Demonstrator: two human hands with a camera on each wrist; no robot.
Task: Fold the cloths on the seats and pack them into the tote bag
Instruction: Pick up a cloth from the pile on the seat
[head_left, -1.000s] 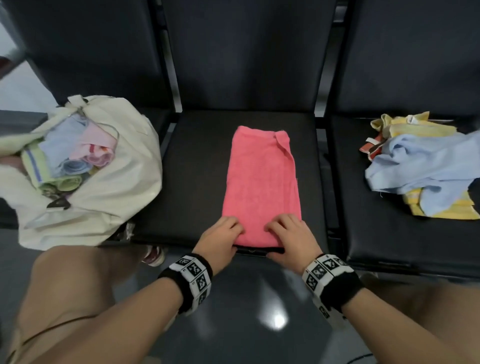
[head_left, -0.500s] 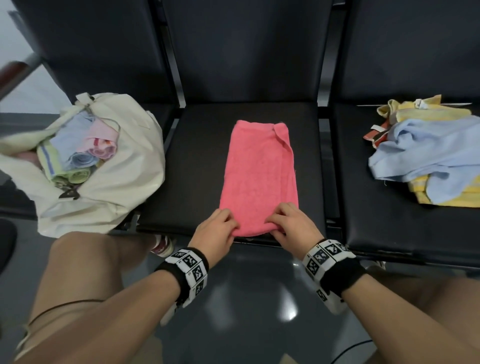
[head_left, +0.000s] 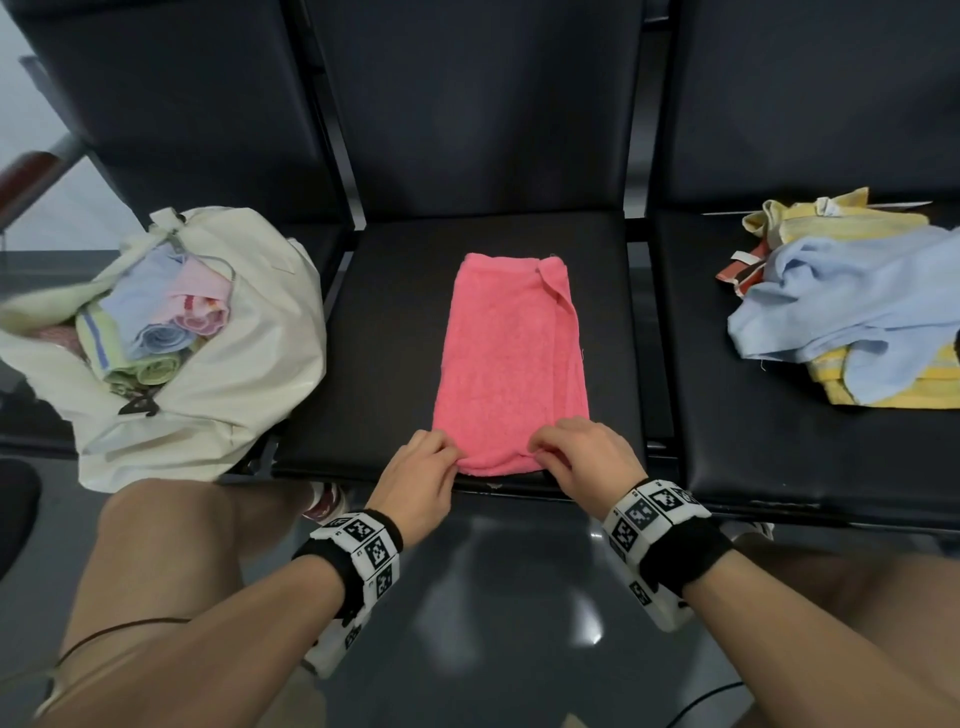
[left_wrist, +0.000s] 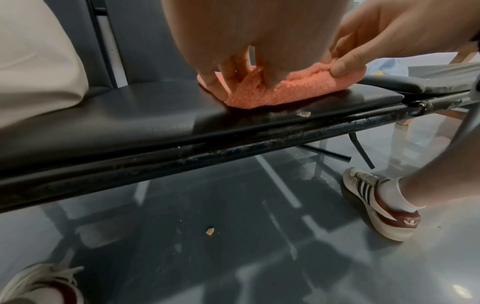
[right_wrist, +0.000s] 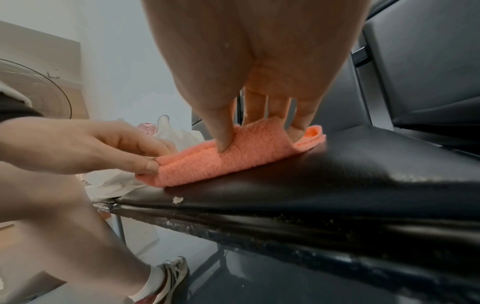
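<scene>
The pink towel (head_left: 511, 358) is pinched at the middle seat's (head_left: 384, 332) front edge by left hand (head_left: 415, 480) and right hand (head_left: 587, 460); folded cloths already fill the tote bag (head_left: 249, 374), while unfolded cloths (head_left: 852, 306) are left on the right seat.

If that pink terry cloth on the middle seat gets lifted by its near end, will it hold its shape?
Probably not. The pink terry cloth already curls softly where the left hand and right hand pinch its near edge, so it looks floppy. It seems light, and its fuzzy pile likely grips rather than slides on the black padded seat.
</scene>
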